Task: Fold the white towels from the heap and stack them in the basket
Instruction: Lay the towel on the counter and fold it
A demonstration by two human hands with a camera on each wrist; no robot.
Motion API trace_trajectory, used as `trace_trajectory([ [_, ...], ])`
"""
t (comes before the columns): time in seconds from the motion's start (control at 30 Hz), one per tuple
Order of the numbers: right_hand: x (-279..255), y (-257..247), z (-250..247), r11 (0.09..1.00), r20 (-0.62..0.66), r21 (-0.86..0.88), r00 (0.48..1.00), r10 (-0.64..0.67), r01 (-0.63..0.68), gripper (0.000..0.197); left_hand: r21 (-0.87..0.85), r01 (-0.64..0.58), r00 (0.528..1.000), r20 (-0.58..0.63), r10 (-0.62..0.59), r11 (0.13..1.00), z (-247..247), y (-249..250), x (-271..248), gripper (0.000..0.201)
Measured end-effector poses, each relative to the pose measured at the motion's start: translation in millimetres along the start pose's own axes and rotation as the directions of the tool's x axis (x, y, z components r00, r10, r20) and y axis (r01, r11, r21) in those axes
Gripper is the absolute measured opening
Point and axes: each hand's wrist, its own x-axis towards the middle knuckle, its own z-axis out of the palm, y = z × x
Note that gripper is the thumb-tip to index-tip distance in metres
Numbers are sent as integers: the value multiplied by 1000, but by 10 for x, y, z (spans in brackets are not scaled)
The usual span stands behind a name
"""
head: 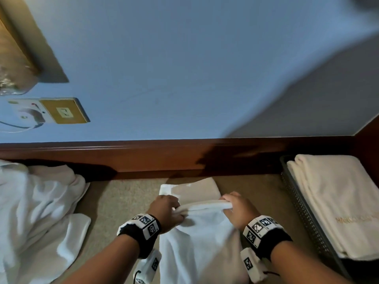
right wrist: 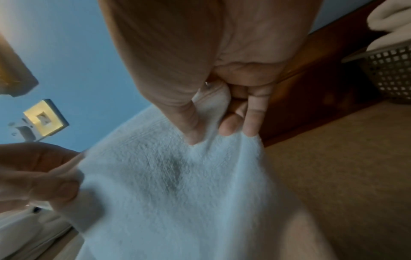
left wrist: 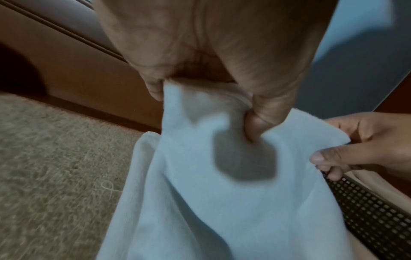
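Over the carpet [head: 123, 197], left hand [head: 166, 212] and right hand [head: 238, 210] each pinch the white towel [head: 203, 238].

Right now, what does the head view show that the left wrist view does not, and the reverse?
Head only: the heap of loose white towels on the left, folded cream towels filling the dark mesh basket, and a brass wall socket.
Left wrist only: the left hand's fingers pinching cloth, seen from below.
Both: the left hand and right hand gripping the white towel over beige carpet.

- Floor: I logged beige carpet [head: 127, 193].
- On it: white towel heap [head: 34, 212], one spread towel [head: 203, 242], dark mesh basket [head: 303, 218].
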Motion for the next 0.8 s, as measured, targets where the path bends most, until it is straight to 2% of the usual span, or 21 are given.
trace_trajectory([
  [0.17,457,170,89,984,32,-128,991,129,-124,21,-16,12,996,84,-11,1000,46,-32,405,28],
  [0.3,796,250,156,956,144,-248,970,196,-156,18,0,30,990,136,-29,1000,56,-47,715,13],
  [0.4,1071,288,155,976,252,-131,947,202,-173,9,-32,92,985,148,-86,995,34,-157,933,12],
  [0.47,1280,301,154,979,281,-36,938,203,-201,13,-52,147,982,130,-140,988,20,-276,1080,19],
  [0.53,1491,335,180,978,266,-13,942,205,-209,27,-97,228,971,91,-220,969,-3,-377,1206,25],
  [0.63,1740,400,270,968,251,-49,935,252,-248,48,-290,386,919,40,-392,876,-20,-518,1352,25],
  [0.73,1883,470,402,953,210,-21,931,298,-301,40,-447,478,840,-17,-542,756,41,-673,1476,32],
  [0.8,1909,493,468,939,159,45,931,329,-340,35,-483,504,799,-53,-599,716,91,-747,1511,38],
])
